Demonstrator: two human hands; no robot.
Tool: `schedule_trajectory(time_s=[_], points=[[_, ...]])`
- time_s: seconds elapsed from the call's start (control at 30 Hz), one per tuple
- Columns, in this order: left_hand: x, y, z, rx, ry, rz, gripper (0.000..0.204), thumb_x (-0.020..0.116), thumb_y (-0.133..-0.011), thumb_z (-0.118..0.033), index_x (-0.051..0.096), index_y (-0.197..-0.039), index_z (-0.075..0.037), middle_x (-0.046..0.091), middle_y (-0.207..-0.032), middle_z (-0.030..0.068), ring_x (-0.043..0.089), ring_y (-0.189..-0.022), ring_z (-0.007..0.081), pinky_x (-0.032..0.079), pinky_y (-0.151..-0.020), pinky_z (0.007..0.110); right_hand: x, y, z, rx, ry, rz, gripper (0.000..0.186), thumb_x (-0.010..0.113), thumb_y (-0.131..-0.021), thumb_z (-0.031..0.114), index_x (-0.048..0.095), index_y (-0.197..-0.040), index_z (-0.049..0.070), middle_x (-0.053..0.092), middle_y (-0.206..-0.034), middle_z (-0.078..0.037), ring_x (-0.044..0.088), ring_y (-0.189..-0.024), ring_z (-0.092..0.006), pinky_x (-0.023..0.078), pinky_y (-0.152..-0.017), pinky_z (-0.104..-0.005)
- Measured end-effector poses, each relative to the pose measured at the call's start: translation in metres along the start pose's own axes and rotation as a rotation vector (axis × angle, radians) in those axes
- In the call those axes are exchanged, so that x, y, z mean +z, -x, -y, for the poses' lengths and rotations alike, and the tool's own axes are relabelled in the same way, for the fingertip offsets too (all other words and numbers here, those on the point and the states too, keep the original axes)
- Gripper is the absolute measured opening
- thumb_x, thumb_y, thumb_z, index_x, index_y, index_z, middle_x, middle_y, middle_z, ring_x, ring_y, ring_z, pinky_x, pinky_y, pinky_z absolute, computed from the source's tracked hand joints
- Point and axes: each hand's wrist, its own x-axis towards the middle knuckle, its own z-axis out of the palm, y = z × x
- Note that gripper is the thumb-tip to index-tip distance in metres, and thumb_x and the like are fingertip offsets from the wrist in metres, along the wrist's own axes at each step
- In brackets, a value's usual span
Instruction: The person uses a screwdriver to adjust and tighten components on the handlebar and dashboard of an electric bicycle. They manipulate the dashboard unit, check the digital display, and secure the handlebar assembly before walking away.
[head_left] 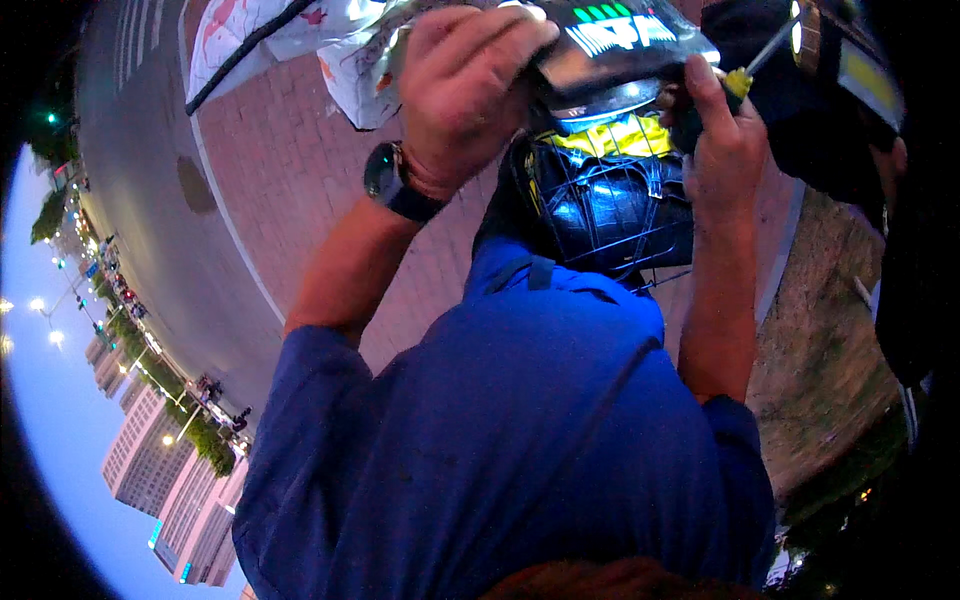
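The left hand (pixel 455 95) grips the glossy black panel (pixel 610 55) from above; the right hand (pixel 722 140) (fingers closed) holds a yellow-handled screwdriver (pixel 752 68) angled up-right, beside it.

The person wears a deep blue short-sleeved shirt (pixel 520 430), its sleeves ending above the elbows and leaving both forearms bare. A dark wristwatch (pixel 392 178) with a round glossy face and a black band sits on the left wrist.
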Motion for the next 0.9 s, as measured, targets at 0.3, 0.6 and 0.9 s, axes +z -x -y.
schedule_trajectory(time_s=[0.3, 0.6, 0.9], points=[[0.007, 0.035, -0.032, -0.117, 0.216, 0.142, 0.048, 0.075, -0.071, 0.006, 0.073, -0.116, -0.013, 0.069, -0.127, 0.0083, 0.062, -0.105, 0.027, 0.05, -0.092, 0.039, -0.021, 0.0, -0.055, 0.323, -0.603, 0.113, 0.032, 0.066, -0.098, 0.017, 0.059, -0.125, 0.002, 0.07, -0.11, -0.011, 0.069, -0.104, -0.0226, 0.054, -0.092, -0.0377], [0.034, 0.031, 0.004, -0.457, 0.449, 0.071, 0.028, 0.066, -0.091, 0.005, 0.07, -0.117, -0.001, 0.069, -0.123, 0.0159, 0.069, -0.107, 0.0274, 0.055, -0.092, 0.035, -0.044, -0.016, -0.077, 0.371, -0.582, 0.252, 0.064, 0.067, -0.091, 0.016, 0.042, -0.147, -0.002, 0.059, -0.135, -0.017, 0.06, -0.125, -0.0297, 0.046, -0.111, -0.0486], [0.079, 0.018, 0.037, -0.506, 0.689, 0.192, 0.02, 0.067, -0.097, -0.008, 0.074, -0.115, -0.002, 0.075, -0.115, 0.015, 0.073, -0.107, 0.0259, 0.056, -0.094, 0.034, -0.073, -0.014, -0.106, 0.459, -0.681, 0.257, 0.065, 0.073, -0.088, 0.02, 0.048, -0.144, -0.001, 0.062, -0.135, -0.018, 0.062, -0.123, -0.0332, 0.046, -0.11, -0.0524]])
